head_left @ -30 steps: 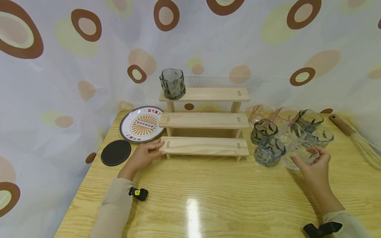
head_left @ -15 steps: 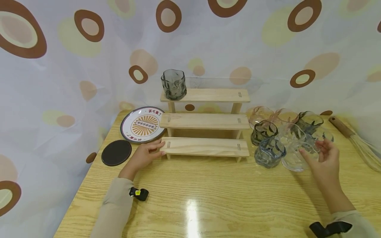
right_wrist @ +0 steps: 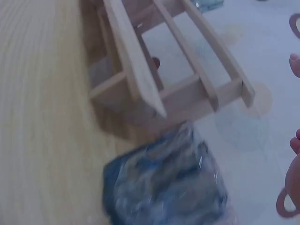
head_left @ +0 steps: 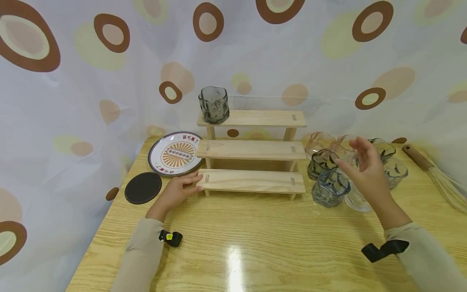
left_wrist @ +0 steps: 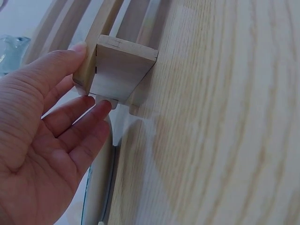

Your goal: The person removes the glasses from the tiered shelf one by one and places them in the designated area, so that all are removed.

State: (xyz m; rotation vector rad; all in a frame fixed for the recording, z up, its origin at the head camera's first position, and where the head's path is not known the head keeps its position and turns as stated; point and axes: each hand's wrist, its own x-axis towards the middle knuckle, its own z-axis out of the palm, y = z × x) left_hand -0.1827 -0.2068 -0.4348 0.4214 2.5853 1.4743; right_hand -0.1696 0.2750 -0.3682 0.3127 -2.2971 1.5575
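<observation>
A three-step wooden stand (head_left: 251, 150) stands at the middle of the table. One smoky grey glass (head_left: 213, 104) sits on the left of its top step. My left hand (head_left: 180, 188) rests against the left end of the bottom step (left_wrist: 122, 70), thumb on the board, straight fingers (left_wrist: 89, 117) touching beneath. My right hand (head_left: 361, 168) hovers with spread fingers over a cluster of several glasses right of the stand and holds nothing. A blue-grey glass (head_left: 330, 187) (right_wrist: 164, 187) and a dark glass (head_left: 321, 162) lie just left of it. A clear glass (head_left: 359, 200) sits partly hidden under it.
A patterned plate (head_left: 175, 153) and a dark round coaster (head_left: 143, 187) lie left of the stand. A bamboo whisk (head_left: 438, 174) lies at the far right edge. A spotted curtain (head_left: 73, 101) closes in the back and sides. Bare wooden tabletop (head_left: 255, 235) stretches in front.
My right hand has let go of the clear front glass and risen up and leftward over the cluster, holding nothing. The left hand and the stand have not moved.
</observation>
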